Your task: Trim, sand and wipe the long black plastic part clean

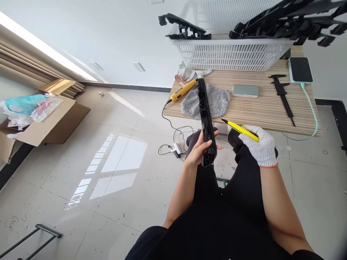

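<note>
My bare left hand (199,148) is closed around the lower part of a long black plastic part (207,122), whose ribbed side faces up. The far end of that part reaches over a grey cloth (219,101) on the table. My right hand (258,144), in a white knit glove with an orange cuff, grips a yellow knife-like tool (242,130) with a dark pointed tip. Its tip points left toward the black part, with a gap between them. Beside the cloth lies a yellow corded tool (184,90), its far end partly behind the black part.
On the wooden table (267,112) lie a black caliper (282,95), a grey-green box (245,90), a power bank (300,70) with a cable and a white glove (188,73). A white basket (225,54) holds black parts. A power strip (177,148) and cardboard box (58,119) are on the floor.
</note>
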Action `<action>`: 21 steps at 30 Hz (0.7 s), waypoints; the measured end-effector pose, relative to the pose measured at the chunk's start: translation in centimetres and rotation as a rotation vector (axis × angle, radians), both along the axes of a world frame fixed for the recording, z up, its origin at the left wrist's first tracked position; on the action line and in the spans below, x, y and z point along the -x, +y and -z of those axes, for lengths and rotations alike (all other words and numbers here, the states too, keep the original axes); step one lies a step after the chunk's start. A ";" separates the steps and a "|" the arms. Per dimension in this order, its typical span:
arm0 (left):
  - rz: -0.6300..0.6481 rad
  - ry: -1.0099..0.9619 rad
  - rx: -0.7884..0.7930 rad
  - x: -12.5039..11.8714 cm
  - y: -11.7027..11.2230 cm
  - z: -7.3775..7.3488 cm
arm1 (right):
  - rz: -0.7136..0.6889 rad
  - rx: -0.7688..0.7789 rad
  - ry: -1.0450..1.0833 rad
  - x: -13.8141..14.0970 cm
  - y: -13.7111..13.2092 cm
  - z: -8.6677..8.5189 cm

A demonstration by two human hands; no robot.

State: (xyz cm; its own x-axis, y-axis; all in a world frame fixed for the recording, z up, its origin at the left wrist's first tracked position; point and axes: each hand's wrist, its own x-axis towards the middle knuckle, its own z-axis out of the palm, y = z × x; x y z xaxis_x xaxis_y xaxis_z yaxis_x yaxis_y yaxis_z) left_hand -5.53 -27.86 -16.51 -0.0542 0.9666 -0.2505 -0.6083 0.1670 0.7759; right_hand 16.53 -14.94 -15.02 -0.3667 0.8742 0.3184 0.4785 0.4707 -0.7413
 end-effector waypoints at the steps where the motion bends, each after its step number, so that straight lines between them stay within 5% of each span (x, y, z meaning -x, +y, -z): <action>1: 0.001 -0.015 0.002 -0.1 0.0 -0.3 | 0.006 0.001 0.007 0.0 0.0 0.1; 10: -0.044 -0.059 0.132 -0.7 0.7 -0.1 | 0.053 0.016 0.049 -0.6 0.5 0.9; 21: -0.043 -0.033 0.012 -0.2 0.5 0.6 | 0.073 0.072 0.066 -0.6 0.4 0.8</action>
State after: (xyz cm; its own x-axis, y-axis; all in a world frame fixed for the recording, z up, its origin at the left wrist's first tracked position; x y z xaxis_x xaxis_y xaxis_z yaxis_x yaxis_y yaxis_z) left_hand -5.32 -27.39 -17.12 -0.0874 0.9605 -0.2640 -0.6407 0.1487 0.7533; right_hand 17.16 -14.54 -15.85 -0.2811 0.9194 0.2751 0.4586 0.3805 -0.8030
